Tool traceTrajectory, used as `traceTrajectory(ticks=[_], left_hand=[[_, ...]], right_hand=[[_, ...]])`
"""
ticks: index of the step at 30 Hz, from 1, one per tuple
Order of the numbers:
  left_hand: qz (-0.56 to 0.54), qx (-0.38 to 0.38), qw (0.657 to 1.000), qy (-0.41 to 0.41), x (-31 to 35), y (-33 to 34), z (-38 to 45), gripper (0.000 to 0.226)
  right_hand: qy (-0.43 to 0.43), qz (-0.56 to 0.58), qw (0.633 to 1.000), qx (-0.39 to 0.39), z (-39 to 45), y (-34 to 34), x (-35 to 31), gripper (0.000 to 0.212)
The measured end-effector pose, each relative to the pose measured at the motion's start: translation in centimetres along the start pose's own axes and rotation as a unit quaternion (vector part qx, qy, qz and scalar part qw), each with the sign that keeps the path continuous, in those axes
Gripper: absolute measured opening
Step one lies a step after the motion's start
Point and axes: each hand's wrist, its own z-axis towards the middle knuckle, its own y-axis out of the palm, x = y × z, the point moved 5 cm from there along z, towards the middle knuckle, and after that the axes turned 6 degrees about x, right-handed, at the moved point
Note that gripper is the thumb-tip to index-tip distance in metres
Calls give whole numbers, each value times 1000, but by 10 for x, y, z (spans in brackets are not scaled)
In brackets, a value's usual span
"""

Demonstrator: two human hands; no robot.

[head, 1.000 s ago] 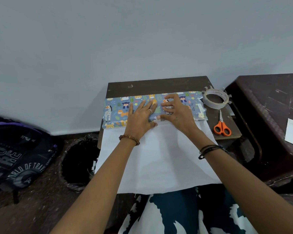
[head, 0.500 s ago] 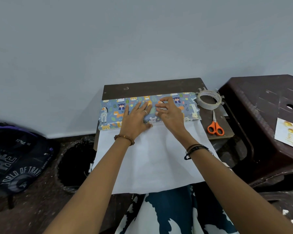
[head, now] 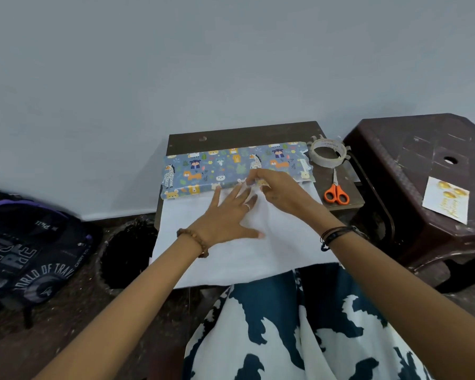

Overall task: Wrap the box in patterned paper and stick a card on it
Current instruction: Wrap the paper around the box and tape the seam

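The box [head: 225, 168] lies on the small dark table [head: 244, 134], covered on top by blue paper printed with cartoon animals. The white underside of the paper [head: 231, 256] spreads toward me and hangs over the near edge. My left hand [head: 228, 215] rests flat on the white sheet just below the box, fingers spread. My right hand [head: 274, 192] pinches at the box's near edge, where the patterned fold meets the white sheet, apparently on a small piece of tape. A white card [head: 446, 200] with gold print lies on the brown stool [head: 422, 149] at the right.
A roll of clear tape [head: 328, 154] and orange-handled scissors [head: 336, 192] sit on the table's right side. A dark bin [head: 126, 253] stands left of the table, with a dark backpack [head: 25, 248] further left. A wall runs behind the table.
My left hand slid off the top of the box down onto the white sheet. My right hand moved to the box's near edge and pinched there. The camera view shifted slightly.
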Motion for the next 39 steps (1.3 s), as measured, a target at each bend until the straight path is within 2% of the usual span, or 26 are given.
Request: traceTrajectory(ticks=[2, 4, 8, 11, 14, 16, 19, 22, 24, 27, 31, 34, 39], left_hand=[[13, -116, 993, -6, 10, 10, -5, 104], [33, -182, 983, 12, 21, 16, -9, 112], [65, -188, 979, 49, 39, 24, -19, 117], [53, -146, 986, 65, 44, 25, -24, 99], [24, -77, 993, 85, 48, 11, -25, 44], [38, -41, 994, 93, 47, -1, -22, 24], [52, 6, 997, 62, 40, -27, -12, 24], [61, 93, 994, 11, 29, -64, 1, 29], [79, 153, 985, -13, 21, -91, 10, 24], [120, 239, 963, -18, 14, -128, 29, 19], [139, 326, 935, -14, 5, -166, 57, 21], [170, 332, 928, -26, -7, -182, 77, 22], [167, 313, 934, -46, -28, -187, 103, 20]], right_hand=[[-13, -33, 999, -24, -10, -4, -3, 34], [-18, -44, 998, -37, -18, -10, -7, 26], [-10, -52, 998, -33, -33, -25, -15, 24], [-3, -54, 998, -31, -42, -30, -15, 25], [4, -46, 998, -43, -50, -33, -13, 24], [15, -32, 998, -54, -54, -36, -13, 25], [22, 0, 1000, -9, -56, -52, -23, 34], [-20, -53, 992, 114, -52, -72, -33, 36], [-76, -80, 975, 195, -50, -82, -40, 36], [-182, -157, 928, 286, -49, -81, -41, 25], [-198, -191, 935, 225, -36, -54, -26, 23], [-188, -218, 943, 169, -19, -35, -10, 29], [-181, -255, 944, 104, 15, -19, 2, 36]])
